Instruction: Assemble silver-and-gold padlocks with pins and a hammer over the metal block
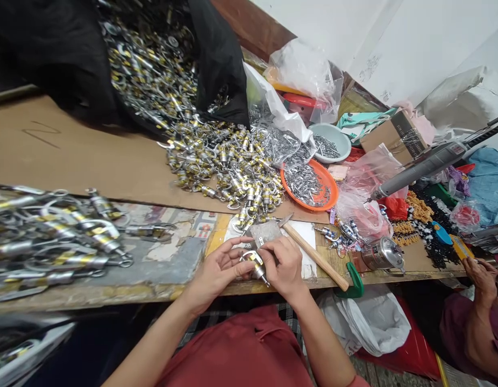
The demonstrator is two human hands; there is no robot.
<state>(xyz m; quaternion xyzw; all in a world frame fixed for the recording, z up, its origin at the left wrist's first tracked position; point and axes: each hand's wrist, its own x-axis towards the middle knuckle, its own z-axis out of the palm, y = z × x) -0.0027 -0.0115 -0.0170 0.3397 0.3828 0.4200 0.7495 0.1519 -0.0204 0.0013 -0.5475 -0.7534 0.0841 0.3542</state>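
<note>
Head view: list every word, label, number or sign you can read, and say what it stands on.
Nothing reads clearly.
Brown cardboard sheet: a pen stroke like "N" or "Z", uncertain.
Cardboard box, dark side: print too small to read.
Wall: faint scribbles, unreadable.
Metal clasp held by left hand and right hand: no marking visible.

Right hand hides part of the held clasp; left heap blurred.
</note>
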